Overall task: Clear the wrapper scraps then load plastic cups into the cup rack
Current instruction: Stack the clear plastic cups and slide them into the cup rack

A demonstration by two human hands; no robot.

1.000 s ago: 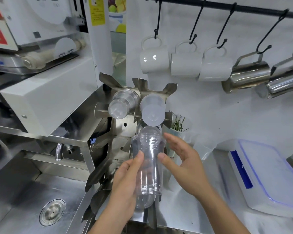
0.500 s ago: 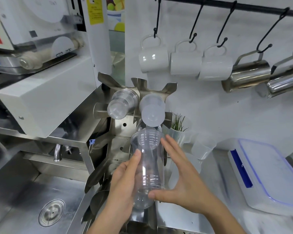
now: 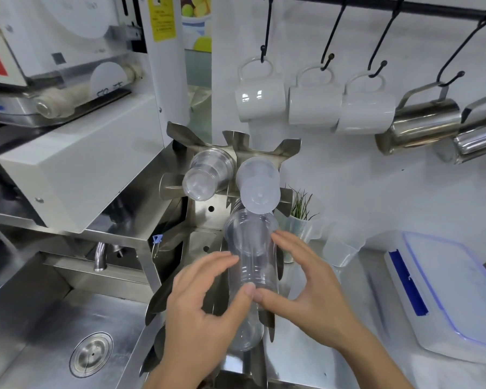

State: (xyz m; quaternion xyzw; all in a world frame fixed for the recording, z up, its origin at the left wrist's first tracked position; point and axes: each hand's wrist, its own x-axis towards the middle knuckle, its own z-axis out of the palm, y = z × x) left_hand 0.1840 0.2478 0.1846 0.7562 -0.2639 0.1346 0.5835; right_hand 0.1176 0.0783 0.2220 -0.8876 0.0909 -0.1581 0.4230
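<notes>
A stack of clear plastic cups (image 3: pixel 250 256) lies in a right-hand slot of the steel cup rack (image 3: pixel 205 217), open end pointing up toward me. My left hand (image 3: pixel 199 313) grips the stack's lower left side, thumb across the front. My right hand (image 3: pixel 300 279) cups its right side, thumb meeting the left thumb. Higher in the rack sit a clear cup stack (image 3: pixel 205 175) on the left and a frosted cup stack (image 3: pixel 258 186) on the right. No wrapper scraps are in sight.
A steel sink (image 3: pixel 54 332) with a drain lies lower left, under a white sealing machine (image 3: pixel 76 164). White mugs (image 3: pixel 314 105) and steel pitchers (image 3: pixel 421 124) hang on hooks above. A lidded white box (image 3: pixel 443 293) sits right; a small plant (image 3: pixel 300 209) stands behind the rack.
The head has tilted slightly. My right hand slid from the stack's upper rim to its middle; my left hand shifted so its thumb crosses the front. The stack sits a little deeper in the slot.
</notes>
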